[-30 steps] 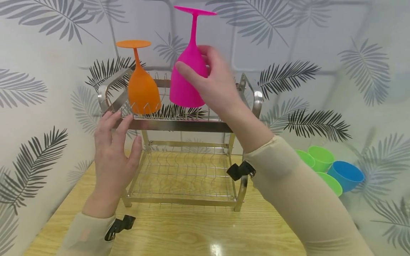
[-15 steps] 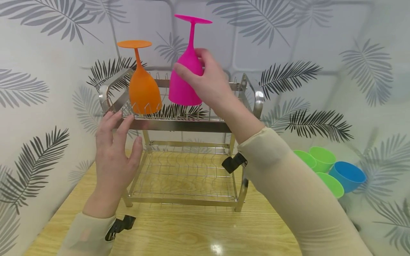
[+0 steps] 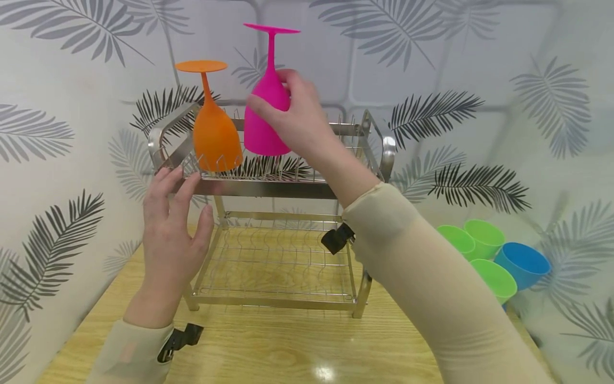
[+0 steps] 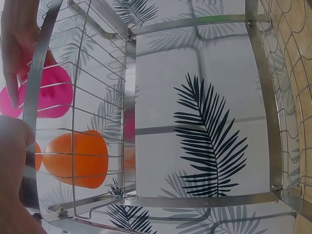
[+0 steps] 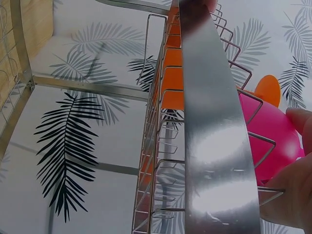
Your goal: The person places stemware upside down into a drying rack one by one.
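My right hand [image 3: 299, 114] grips the bowl of a pink wine goblet [image 3: 266, 125], held upside down with its foot at the top. The goblet's rim is low over the wire top tier of a metal dish rack [image 3: 273, 188]. Just left of it, an orange wine goblet [image 3: 216, 138] stands upside down among the wires. My left hand [image 3: 172, 229] rests its fingertips on the rack's front bar at the left, fingers spread. In the left wrist view both goblet bowls show through the wires. The right wrist view shows fingers on the pink bowl, partly hidden behind the bar.
The rack's lower wire tier [image 3: 273, 261] stands on the wooden table [image 3: 268, 341]. To the right, beyond my right sleeve, sit several green cups [image 3: 494, 280] and a blue cup [image 3: 522, 264]. A leaf-patterned wall is close behind the rack.
My right hand has moved the pink goblet leftward and a little down, closer to the orange one. The left hand stays on the rack's bar.
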The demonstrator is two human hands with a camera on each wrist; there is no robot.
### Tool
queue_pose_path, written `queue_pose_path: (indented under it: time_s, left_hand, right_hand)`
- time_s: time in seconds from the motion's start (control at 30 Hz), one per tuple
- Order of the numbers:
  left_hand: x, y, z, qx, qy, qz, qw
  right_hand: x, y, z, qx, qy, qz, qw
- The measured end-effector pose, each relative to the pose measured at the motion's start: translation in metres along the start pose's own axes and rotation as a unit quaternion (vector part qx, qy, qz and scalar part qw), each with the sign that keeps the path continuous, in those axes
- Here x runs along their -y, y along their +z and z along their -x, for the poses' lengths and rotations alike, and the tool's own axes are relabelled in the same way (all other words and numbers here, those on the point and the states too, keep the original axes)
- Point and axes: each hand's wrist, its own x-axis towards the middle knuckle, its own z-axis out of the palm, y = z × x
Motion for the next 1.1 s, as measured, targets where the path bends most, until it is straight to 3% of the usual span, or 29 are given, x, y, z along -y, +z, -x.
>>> queue_pose_path:
  time_s: [0.33,0.87,1.1]
  left_hand:
    - [0.001,0.001,0.0,-0.005,0.005,0.002,1.0]
    - [0.001,0.002,0.001,-0.007,0.003,0.002,1.0]
    - [0.001,0.002,0.001,-0.016,0.005,0.003,0.9999]
  right_hand:
    - [0.001,0.007,-0.006,0.005,0.055,0.073,0.9958]
    - [-0.004,0.01,-0.019,0.044,0.099,0.113,0.9876]
    - [-0.005,0.011,-0.021,0.059,0.1,0.129,0.9847]
